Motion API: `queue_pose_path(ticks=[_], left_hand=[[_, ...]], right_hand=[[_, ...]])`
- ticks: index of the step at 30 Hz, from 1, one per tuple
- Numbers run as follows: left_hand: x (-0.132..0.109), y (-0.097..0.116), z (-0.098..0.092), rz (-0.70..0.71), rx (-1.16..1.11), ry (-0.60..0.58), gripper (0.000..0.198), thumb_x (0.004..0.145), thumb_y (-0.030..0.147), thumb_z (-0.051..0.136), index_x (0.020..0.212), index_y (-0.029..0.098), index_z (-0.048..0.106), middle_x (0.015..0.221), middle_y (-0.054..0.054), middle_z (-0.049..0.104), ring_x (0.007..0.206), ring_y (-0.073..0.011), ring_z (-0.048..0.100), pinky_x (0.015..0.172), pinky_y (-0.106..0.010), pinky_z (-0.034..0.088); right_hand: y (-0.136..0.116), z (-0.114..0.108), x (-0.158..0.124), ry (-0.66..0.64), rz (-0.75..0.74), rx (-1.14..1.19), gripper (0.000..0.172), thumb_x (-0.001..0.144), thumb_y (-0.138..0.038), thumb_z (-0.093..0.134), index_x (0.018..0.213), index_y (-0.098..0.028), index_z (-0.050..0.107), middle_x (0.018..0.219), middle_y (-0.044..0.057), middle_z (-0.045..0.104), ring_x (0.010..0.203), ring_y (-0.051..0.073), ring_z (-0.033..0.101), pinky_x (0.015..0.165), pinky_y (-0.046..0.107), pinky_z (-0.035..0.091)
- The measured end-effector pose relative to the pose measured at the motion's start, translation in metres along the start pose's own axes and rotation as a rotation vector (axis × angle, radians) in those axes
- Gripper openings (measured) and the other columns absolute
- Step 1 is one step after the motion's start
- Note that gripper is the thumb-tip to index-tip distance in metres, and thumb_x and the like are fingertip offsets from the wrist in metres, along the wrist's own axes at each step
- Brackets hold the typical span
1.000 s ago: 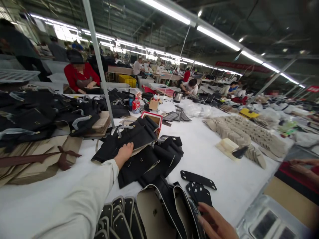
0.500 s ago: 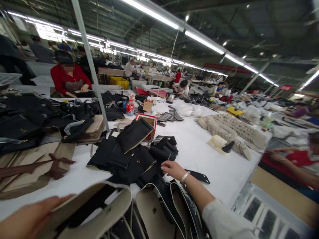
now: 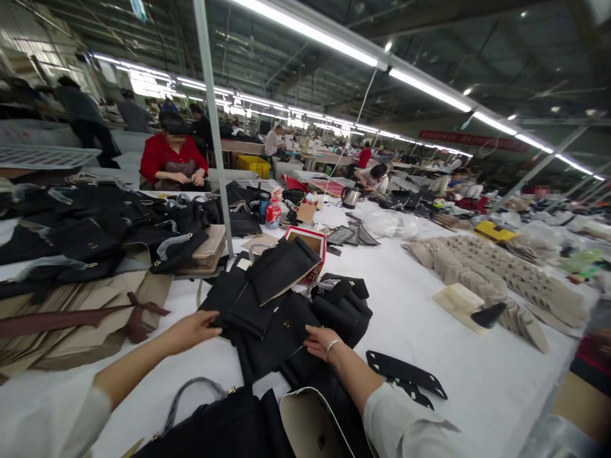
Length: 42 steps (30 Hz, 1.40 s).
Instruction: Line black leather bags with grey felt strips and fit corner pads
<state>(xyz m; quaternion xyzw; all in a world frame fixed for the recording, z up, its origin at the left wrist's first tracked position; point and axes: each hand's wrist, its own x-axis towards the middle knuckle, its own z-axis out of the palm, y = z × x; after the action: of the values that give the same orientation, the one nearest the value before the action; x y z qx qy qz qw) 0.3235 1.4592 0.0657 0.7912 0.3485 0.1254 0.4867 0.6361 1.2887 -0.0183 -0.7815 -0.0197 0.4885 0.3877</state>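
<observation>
A heap of flat black bag panels (image 3: 267, 305) lies on the white table (image 3: 420, 331) in front of me. My left hand (image 3: 193, 329) reaches to the heap's left edge, fingers pinching the corner of a panel. My right hand (image 3: 321, 341), with a bracelet on the wrist, rests on the heap's right side, fingers curled on the edge of another black panel. Close below me lie a black handbag (image 3: 224, 423) with a wrapped handle and a bag shell with a cream lining (image 3: 312, 426).
Black perforated strips (image 3: 405, 375) lie right of my right arm. A red-edged box (image 3: 310, 245) stands behind the heap, beside a metal pole (image 3: 214, 133). Black bags and tan panels (image 3: 81, 254) crowd the left. Rows of beige pieces (image 3: 496, 273) lie at right. A person in red (image 3: 174, 159) sits opposite.
My left hand has let go of the cream-lined shell and reached forward to the black heap. My right hand has slid down onto the heap. The view has shifted right.
</observation>
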Motion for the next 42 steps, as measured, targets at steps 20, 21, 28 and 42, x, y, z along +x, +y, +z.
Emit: queue_pose_path(ticks=[20,21,28,42], left_hand=[[0.138,-0.094,0.036,0.082,0.480,-0.337,0.079,0.059,0.004,0.053,0.135,0.018,0.041,0.135,-0.010,0.048,0.123,-0.0275,0.045,0.104,-0.037,0.035],[0.136,-0.096,0.034,0.072,0.508,-0.350,0.081,0.057,0.002,0.053,0.135,0.018,0.041,0.136,-0.011,0.046,0.123,-0.0287,0.045,0.104,-0.039,0.034],[0.117,-0.082,0.065,0.043,0.604,-0.365,0.080,0.053,-0.003,0.057,0.131,0.016,0.048,0.144,-0.020,0.032,0.130,-0.0425,0.029,0.101,-0.065,0.021],[-0.011,0.005,0.039,0.222,-0.125,-0.186,0.042,0.081,0.053,0.049,0.100,0.021,0.069,0.131,-0.008,0.051,0.127,-0.0293,0.037,0.109,-0.040,0.024]], right_hand=[[-0.113,0.015,-0.133,-0.086,-0.222,0.480,0.012,0.090,-0.014,0.046,0.079,-0.012,0.048,0.055,0.003,0.061,0.048,0.014,0.062,0.048,0.023,0.055],[-0.109,0.010,-0.147,-0.097,-0.187,0.507,0.014,0.090,-0.013,0.045,0.077,-0.010,0.050,0.054,0.006,0.061,0.047,0.014,0.062,0.045,0.021,0.054],[-0.046,-0.016,-0.213,-0.106,-0.085,0.668,0.015,0.079,-0.015,0.064,0.068,-0.006,0.063,0.061,0.012,0.067,0.055,0.017,0.066,0.043,0.015,0.051],[-0.049,0.032,-0.265,-0.471,-0.342,0.144,0.043,0.066,-0.050,0.072,0.076,-0.009,0.065,0.068,0.007,0.063,0.059,0.014,0.061,0.054,0.025,0.055]])
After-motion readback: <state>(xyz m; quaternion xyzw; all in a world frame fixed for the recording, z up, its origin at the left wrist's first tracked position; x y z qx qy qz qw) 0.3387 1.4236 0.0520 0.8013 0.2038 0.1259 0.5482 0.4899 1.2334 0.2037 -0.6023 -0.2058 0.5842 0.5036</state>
